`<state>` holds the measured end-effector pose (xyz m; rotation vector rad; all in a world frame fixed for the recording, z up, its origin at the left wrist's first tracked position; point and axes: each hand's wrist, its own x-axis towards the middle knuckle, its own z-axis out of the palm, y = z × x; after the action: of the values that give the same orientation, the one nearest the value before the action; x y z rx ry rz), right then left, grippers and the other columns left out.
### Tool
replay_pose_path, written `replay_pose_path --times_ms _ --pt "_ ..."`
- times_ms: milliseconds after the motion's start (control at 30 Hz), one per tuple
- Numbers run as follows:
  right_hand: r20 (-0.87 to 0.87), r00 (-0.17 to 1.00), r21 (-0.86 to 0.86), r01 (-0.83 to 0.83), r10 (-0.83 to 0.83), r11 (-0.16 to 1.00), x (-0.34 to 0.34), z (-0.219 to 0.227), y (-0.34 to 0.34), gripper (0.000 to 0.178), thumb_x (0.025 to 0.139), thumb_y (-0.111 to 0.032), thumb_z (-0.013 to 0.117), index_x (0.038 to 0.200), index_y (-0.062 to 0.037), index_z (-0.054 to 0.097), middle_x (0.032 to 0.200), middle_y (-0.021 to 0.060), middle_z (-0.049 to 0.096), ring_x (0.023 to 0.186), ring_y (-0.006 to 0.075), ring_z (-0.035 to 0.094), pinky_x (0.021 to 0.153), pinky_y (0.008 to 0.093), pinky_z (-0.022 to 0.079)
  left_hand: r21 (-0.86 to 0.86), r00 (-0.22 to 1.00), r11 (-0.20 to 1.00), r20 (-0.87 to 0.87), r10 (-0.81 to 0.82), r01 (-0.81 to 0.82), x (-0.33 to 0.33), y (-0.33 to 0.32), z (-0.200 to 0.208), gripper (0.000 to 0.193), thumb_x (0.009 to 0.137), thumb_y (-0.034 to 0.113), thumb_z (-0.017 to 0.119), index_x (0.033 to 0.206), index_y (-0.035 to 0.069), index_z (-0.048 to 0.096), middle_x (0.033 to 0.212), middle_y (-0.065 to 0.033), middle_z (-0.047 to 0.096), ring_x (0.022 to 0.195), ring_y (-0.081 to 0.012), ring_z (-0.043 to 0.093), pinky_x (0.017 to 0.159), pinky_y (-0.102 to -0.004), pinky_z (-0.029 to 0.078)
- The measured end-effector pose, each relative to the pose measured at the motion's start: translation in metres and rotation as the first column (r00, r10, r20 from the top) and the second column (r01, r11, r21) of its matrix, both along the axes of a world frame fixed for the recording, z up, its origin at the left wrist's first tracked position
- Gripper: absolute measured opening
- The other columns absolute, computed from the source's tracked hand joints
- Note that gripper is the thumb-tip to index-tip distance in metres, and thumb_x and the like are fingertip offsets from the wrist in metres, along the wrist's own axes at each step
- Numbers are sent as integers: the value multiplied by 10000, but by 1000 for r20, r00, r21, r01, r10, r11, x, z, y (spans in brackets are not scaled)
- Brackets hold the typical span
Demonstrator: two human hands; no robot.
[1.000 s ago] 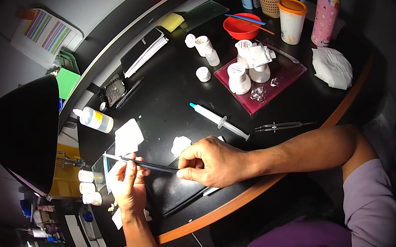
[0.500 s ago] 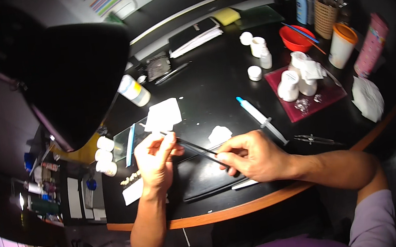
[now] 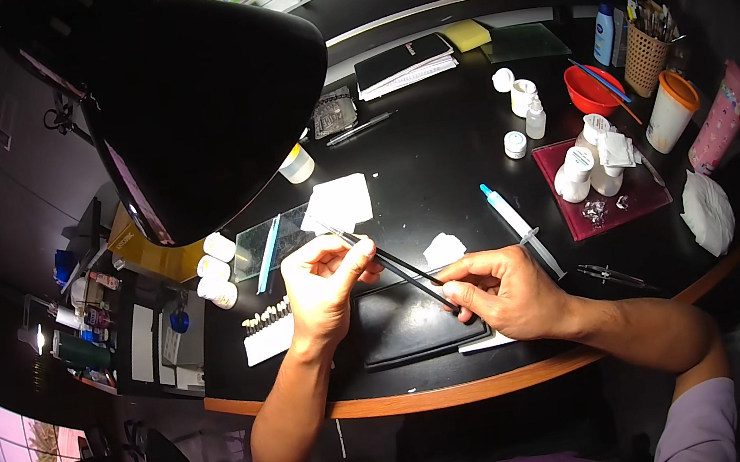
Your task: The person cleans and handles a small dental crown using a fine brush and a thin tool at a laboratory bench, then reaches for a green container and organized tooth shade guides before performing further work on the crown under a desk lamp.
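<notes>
A slim black-handled brush (image 3: 411, 272) slants between my two hands above the desk. My left hand (image 3: 317, 289) pinches it near its pale, narrow tip, which points up and left toward a white paper sheet (image 3: 343, 202). Closed around the lower end of the handle is my right hand (image 3: 514, 294). Under the hands lies a flat black case (image 3: 401, 325), with a crumpled white tissue (image 3: 443, 249) just behind it. Beside my left wrist is a white holder with a row of tooth-coloured shade tabs (image 3: 269, 330).
A black lamp head (image 3: 213, 102) looms at the upper left. To the right lie a blue-tipped syringe (image 3: 519, 225), metal dividers (image 3: 614, 275) and a dark red slab (image 3: 584, 220) carrying white bottles. A red bowl (image 3: 591, 99) stands behind. White jars (image 3: 215, 275) line the left edge.
The view has shifted, so the desk things appear farther right and the lamp covers more of the white-and-yellow container. Both hands keep hold of the brush.
</notes>
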<state>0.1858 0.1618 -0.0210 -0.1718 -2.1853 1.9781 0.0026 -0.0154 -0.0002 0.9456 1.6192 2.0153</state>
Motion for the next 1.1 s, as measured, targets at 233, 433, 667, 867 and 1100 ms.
replay_pose_path --times_ms 233,433,667,867,1100 --pt "-50 998 13 34 -33 999 -1 -3 -2 191 1013 -78 648 1111 47 753 814 85 760 683 98 719 641 252 577 5 1000 1000 8 -3 3 1 -1 0 103 909 19 807 961 -44 744 814 -123 751 701 -169 741 633 -264 595" --pt "-39 998 15 52 -51 999 -1 -3 -3 190 1006 -80 652 1101 49 755 787 74 751 674 91 708 632 252 570 9 1000 1000 9 -23 23 0 -2 -1 95 915 16 799 959 -48 743 812 -126 749 706 -174 742 639 -263 595" --pt "-46 997 51 63 -60 997 0 1 -2 196 1001 -89 654 1093 54 752 775 74 748 669 89 703 631 255 565 1 995 999 93 -43 43 0 0 -4 180 929 25 787 1077 -61 731 919 -139 759 748 -177 744 703 -282 623" --pt "-60 996 61 70 -67 996 -1 0 -4 190 994 -89 660 1089 43 757 765 67 746 669 89 698 635 255 562 3 990 999 128 -51 51 -2 -2 -6 200 935 34 781 1103 -60 727 949 -140 762 770 -182 748 720 -291 634" --pt "-73 995 66 74 -69 995 0 -1 -3 178 979 -85 680 1076 35 769 769 65 748 679 75 684 630 262 547 -23 997 999 67 -39 41 -2 -2 -6 176 930 47 779 1082 -29 733 964 -147 753 736 -188 731 681 -305 620"
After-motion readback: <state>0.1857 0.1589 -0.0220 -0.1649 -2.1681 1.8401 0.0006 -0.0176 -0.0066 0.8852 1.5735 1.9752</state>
